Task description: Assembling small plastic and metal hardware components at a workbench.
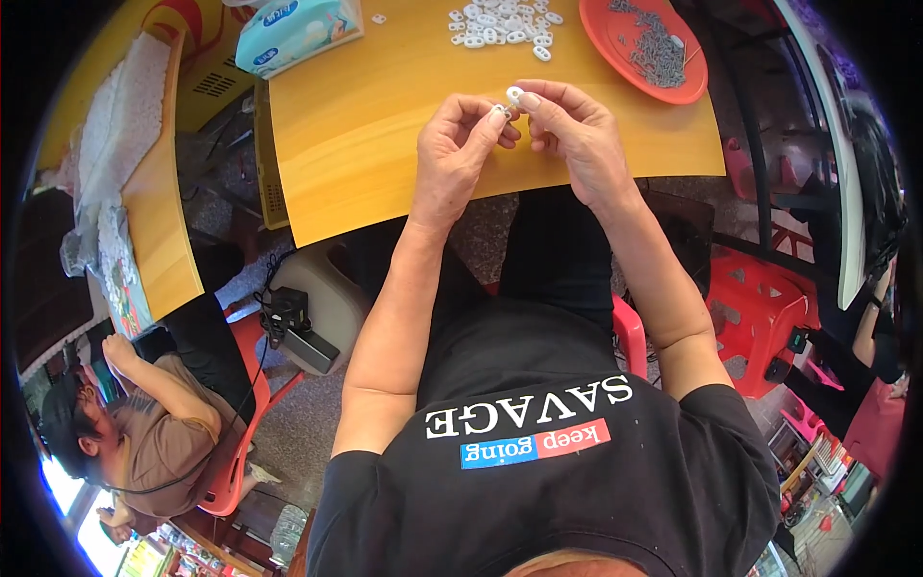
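Observation:
Above the near edge of the yellow wooden table (361,144), both my hands meet with their fingertips close together. My left hand (454,154) pinches a small white plastic piece (499,111) between thumb and fingers. Another small white oval piece (514,93) with a hole is pinched in my right hand (580,135). The two pieces are nearly touching; whether they are joined I cannot tell. Beyond my hands lies a pile of white oval two-holed pieces (500,21). To the right, a red plastic plate (596,43) holds many small grey parts, too small to make out.
A light blue tissue pack (300,37) lies at the table's far left, with one loose white piece (379,18) beside it. A person (173,433) sits on a red chair to the left, at another table (163,240). Red plastic stools (760,317) stand at right.

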`<state>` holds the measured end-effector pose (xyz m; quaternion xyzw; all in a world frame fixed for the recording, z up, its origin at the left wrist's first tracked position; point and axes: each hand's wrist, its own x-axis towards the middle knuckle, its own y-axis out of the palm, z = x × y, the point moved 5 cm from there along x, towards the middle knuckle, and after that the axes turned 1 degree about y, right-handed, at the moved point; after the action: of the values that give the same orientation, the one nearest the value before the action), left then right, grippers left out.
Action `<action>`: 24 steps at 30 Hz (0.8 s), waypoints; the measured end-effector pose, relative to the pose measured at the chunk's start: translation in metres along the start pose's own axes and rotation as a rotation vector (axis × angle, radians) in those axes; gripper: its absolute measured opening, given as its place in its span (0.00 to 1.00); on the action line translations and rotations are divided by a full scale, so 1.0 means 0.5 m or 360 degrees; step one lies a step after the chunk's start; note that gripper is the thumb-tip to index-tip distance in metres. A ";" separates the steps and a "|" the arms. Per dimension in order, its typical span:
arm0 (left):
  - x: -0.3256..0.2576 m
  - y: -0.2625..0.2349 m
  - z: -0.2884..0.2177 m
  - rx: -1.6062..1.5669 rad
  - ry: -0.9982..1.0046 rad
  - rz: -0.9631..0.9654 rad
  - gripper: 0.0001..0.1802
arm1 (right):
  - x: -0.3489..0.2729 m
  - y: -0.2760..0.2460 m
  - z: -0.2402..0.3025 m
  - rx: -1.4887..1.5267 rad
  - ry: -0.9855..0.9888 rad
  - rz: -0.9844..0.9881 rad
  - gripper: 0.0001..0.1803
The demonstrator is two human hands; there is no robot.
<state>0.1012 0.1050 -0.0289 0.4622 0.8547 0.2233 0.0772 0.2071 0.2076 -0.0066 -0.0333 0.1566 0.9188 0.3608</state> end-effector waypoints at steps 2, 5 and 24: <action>0.000 0.000 0.001 0.0006 0.0002 0.0000 0.06 | 0.000 -0.002 0.001 -0.0006 -0.0006 -0.0003 0.15; -0.001 0.001 -0.001 0.0014 0.0000 -0.0007 0.06 | -0.003 0.002 0.007 -0.0073 -0.0054 -0.0007 0.14; -0.005 0.002 -0.004 0.0106 0.0010 -0.0046 0.06 | -0.016 0.025 0.022 -0.0430 -0.0363 -0.0081 0.12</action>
<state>0.1027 0.1027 -0.0270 0.4514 0.8685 0.1950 0.0625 0.2050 0.1975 0.0086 0.0191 -0.0111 0.9199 0.3916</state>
